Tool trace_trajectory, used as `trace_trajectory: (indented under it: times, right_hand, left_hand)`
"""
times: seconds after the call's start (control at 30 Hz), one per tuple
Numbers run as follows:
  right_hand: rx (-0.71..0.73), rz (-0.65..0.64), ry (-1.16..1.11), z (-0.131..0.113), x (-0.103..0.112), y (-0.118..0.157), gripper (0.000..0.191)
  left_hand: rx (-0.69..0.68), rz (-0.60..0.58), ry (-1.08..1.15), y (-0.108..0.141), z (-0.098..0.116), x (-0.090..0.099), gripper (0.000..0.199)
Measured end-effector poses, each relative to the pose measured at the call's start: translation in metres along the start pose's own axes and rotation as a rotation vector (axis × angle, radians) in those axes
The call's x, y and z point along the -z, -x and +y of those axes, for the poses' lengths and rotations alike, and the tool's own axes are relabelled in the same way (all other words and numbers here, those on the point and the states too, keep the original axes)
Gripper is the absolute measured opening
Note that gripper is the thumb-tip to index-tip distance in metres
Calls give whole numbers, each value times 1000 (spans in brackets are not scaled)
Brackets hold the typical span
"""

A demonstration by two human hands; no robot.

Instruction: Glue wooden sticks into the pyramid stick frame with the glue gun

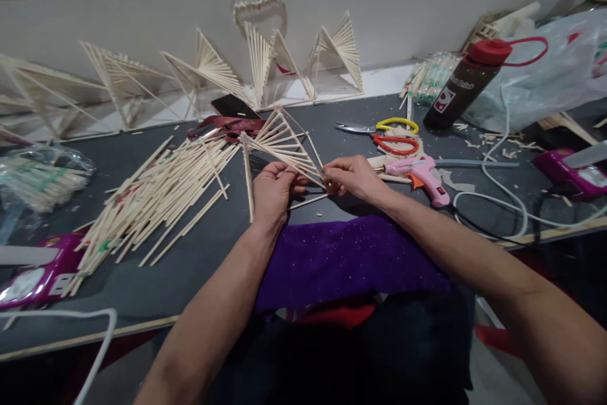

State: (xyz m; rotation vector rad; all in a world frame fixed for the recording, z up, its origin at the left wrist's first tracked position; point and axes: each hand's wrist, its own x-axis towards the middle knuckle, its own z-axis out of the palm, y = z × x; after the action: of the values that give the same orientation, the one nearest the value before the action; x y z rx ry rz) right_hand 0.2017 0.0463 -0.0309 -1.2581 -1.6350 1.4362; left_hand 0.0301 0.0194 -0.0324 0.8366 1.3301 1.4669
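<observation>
A twisted frame of thin wooden sticks [284, 149] stands on the dark table in front of me, its rungs fanned from a top peak. My left hand [275, 193] is closed on its lower left part, thumb and fingers pinching a stick. At the frame's lower right corner my right hand [353, 176] is closed, its fingertips pressed to the joint; whatever is between them is hidden. A pink glue gun [417, 176] lies just right of my right hand. Loose wooden sticks [161, 193] are piled to the left.
Several finished stick frames [211, 70] line the wall. Scissors [379, 129] and a dark bottle [467, 86] stand or lie at the right. White cable [516, 203] loops there. A purple cloth [351, 259] covers the near edge; purple devices [42, 272] sit at both sides.
</observation>
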Motion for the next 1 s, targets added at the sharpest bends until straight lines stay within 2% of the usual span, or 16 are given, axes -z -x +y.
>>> trace_trajectory:
  times: [0.17, 0.37, 1.0]
  right_hand:
    - [37, 18, 84, -1, 2, -1, 21]
    - [153, -8, 234, -3, -7, -9, 22]
    - [184, -30, 342, -6, -7, -9, 23]
  left_hand:
    - [11, -14, -1, 0, 0, 1, 13]
    - [6, -17, 10, 0, 1, 1, 17]
    - [34, -34, 8, 2, 1, 2, 17]
